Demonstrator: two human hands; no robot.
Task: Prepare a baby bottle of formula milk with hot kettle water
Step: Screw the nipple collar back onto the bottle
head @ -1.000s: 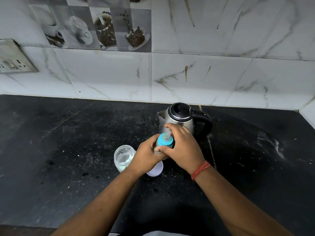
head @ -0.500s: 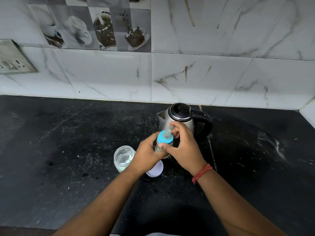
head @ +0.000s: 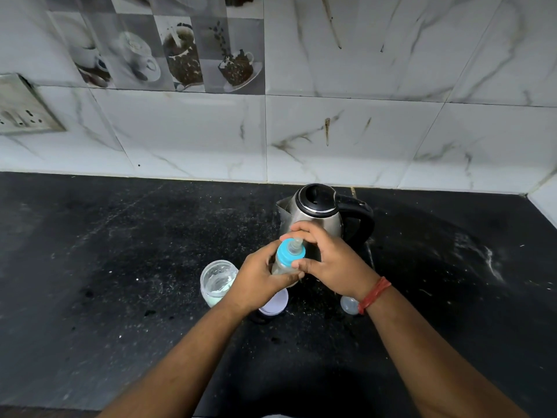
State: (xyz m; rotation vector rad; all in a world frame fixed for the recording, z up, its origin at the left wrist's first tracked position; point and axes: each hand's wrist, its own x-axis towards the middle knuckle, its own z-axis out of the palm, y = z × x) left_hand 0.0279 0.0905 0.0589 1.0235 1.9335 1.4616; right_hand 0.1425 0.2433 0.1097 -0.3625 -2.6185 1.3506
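A baby bottle [head: 284,260] with a blue collar and clear teat is held above the black counter [head: 120,267], tilted slightly. My left hand [head: 259,282] grips the bottle's body from the left. My right hand [head: 328,260] curls its thumb and fingers around the blue collar. Just behind them stands a steel kettle [head: 319,212] with a black lid and handle. An open clear jar [head: 218,280] with pale powder stands to the left of my left hand.
A white lid [head: 275,303] lies on the counter under my left wrist. Next to my right wrist lies a small clear cap [head: 349,304]. White marble tiles form the back wall, with a socket plate [head: 24,110] at left. Specks are scattered over the counter.
My right hand has turned around the blue collar, its fingers shifting from over the teat to the collar's sides. The clear cap by my right wrist has come into view.
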